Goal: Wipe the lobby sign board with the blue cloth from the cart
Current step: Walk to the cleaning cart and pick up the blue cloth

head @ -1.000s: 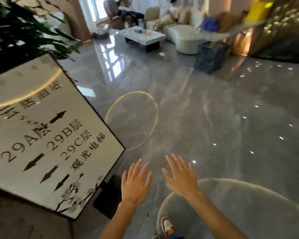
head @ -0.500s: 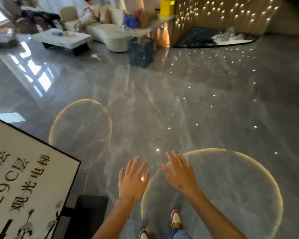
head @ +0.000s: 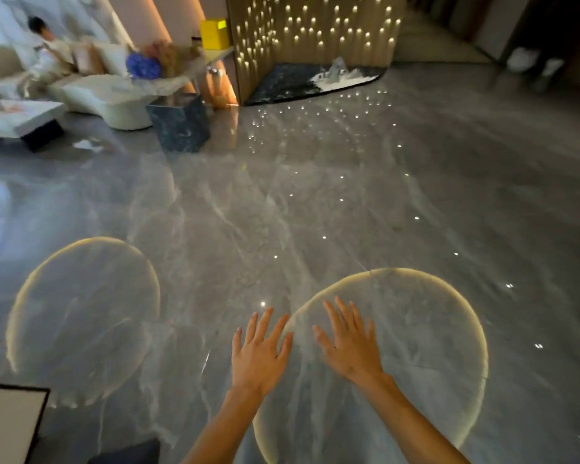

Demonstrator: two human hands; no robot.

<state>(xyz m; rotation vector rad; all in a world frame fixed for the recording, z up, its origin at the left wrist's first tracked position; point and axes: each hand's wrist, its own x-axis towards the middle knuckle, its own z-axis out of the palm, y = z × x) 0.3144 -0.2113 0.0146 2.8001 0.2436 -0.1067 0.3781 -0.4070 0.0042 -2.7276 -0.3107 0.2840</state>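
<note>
My left hand (head: 260, 354) and right hand (head: 350, 346) are spread and empty; the white black-framed sign board (head: 9, 425) sits at the edge, no cart visible, so I may wander.

Sign board (head: 7, 423) mostly cut off at lower-left edge

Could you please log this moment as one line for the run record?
left hand: open, empty | right hand: open, empty | sign board: corner at lower left | cloth, cart: not in view

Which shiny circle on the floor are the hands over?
The right circle; both hands hover at its left edge. The left circle lies apart.
</note>
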